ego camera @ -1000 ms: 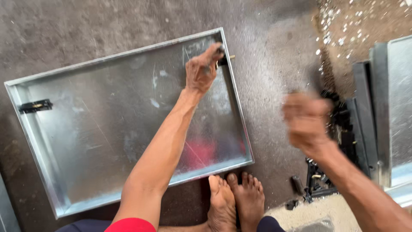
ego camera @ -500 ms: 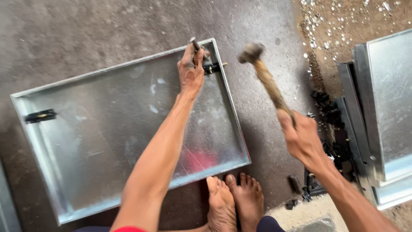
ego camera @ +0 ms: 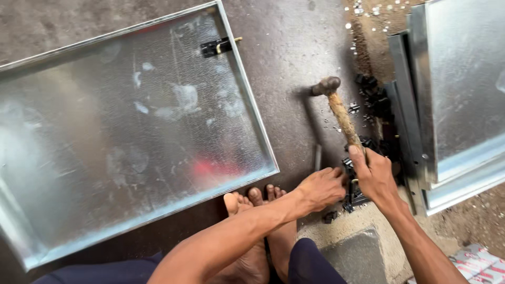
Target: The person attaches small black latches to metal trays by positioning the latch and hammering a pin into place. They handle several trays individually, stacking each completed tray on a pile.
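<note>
My right hand (ego camera: 374, 176) grips the wooden handle of a hammer (ego camera: 336, 108) whose dark metal head rests low over the floor at mid-right. My left hand (ego camera: 322, 186) reaches across my bare feet (ego camera: 258, 210) and touches a pile of small black metal hinges (ego camera: 353, 195) beside my right hand; what its fingers hold is hidden. A large galvanised sheet-metal tray (ego camera: 252, 121) with a raised rim lies flat on the floor to the left. A black hinge (ego camera: 215, 47) with a brass pin sits on its far right rim.
Stacked galvanised metal panels (ego camera: 457, 94) lie at the right edge. More black hinges (ego camera: 374, 97) are scattered beside them. A short dark metal punch (ego camera: 317, 156) lies on the grey concrete floor. White metal chips (ego camera: 368, 9) litter the top right.
My left hand has left the hinge on the tray's rim and come down to the black hinges near my feet. The raised hammer has dropped to the floor. The view has shifted right.
</note>
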